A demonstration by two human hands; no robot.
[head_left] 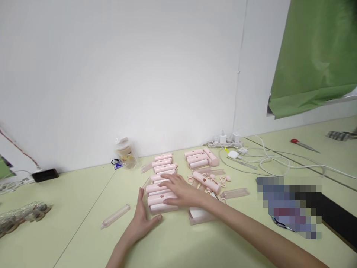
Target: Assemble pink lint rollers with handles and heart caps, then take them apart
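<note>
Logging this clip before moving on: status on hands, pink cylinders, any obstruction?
Left hand open beside pink cylinders; right hand spread over them. Cylinders lined up front to back. No obstruction seen; loose translucent tray lies left, apart.

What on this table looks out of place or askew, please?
One pink tube lies aslant among small pink parts, beyond the right hand, while the tubes under that hand lie side by side. A clear plastic piece sits apart, left of the left hand. I see no spill.
</note>
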